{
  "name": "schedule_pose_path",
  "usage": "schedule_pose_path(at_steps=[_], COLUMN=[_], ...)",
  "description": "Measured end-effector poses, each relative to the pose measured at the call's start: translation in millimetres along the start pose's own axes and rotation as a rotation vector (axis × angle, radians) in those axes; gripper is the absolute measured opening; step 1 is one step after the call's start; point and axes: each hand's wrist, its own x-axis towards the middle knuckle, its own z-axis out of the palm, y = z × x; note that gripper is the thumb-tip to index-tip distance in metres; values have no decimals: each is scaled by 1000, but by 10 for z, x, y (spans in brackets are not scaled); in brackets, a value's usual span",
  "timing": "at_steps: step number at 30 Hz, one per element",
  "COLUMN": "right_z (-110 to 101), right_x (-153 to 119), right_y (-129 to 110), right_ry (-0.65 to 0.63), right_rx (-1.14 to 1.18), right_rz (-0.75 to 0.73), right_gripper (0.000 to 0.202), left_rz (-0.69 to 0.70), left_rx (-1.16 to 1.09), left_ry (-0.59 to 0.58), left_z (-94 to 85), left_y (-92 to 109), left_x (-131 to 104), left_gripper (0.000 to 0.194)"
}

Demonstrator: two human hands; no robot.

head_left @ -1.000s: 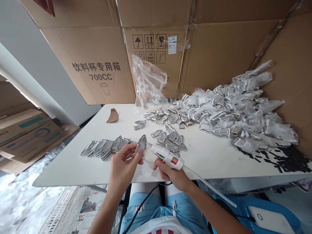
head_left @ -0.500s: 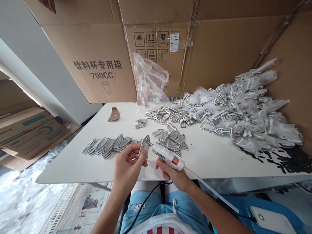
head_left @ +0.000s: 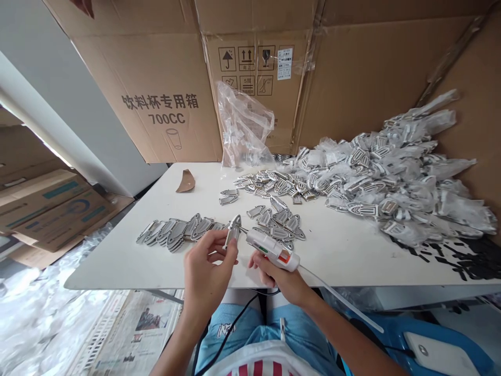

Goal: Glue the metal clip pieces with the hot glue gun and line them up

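Observation:
Between the thumb and fingers of my left hand (head_left: 211, 263) is a small silver metal piece (head_left: 234, 233), held upright with its pointed end up. My right hand (head_left: 276, 271) grips a white glue gun (head_left: 273, 250), whose nozzle points left and meets or nearly meets the metal piece. A long white glue stick (head_left: 340, 298) sticks out of the gun's back end. Left of my left hand lies a row of stacked silver pieces (head_left: 176, 233). Beyond the gun is a small loose pile of similar pieces (head_left: 279, 224).
The white table (head_left: 117, 261) carries more loose pieces (head_left: 274, 183), a large heap of bagged pieces (head_left: 376, 172) and black strips (head_left: 469, 261) at the right. A brown scrap (head_left: 186, 181) lies at the back left. Cardboard (head_left: 164, 68) walls the back; a clear bag (head_left: 245, 122) hangs there.
The metal piece in my left hand has turned to show more of its edge. The whole view has shifted slightly; my right hand still holds the glue gun beside the piece.

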Motion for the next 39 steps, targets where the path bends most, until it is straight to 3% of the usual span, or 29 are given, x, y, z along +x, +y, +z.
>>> schedule_pose_path(at_steps=[6, 12, 15, 21, 26, 31, 39], right_z=[-16, 4, -7, -65, -89, -108, -121], right_x=[14, 66, 108, 180, 130, 96, 92], right_y=[-55, -110, -97, 0, -87, -142, -58], right_ry=[-26, -17, -14, -13, -44, -82, -24], right_rx=[28, 120, 162, 180, 85, 139, 191], right_rz=[2, 31, 50, 56, -23, -66, -115], right_gripper=[44, 47, 48, 48, 46, 47, 46], left_rz=[491, 695, 721, 598, 277, -41, -182], left_rx=[338, 420, 428, 375, 185, -45, -140], left_ry=[-17, -67, -60, 1, 82, 128, 51], left_z=[-97, -200, -192, -101, -27, 7, -45], left_y=[-91, -179, -213, -262, -247, -158, -70], left_x=[89, 241, 283, 280, 276, 301, 275], left_gripper=[9, 11, 11, 14, 27, 47, 46])
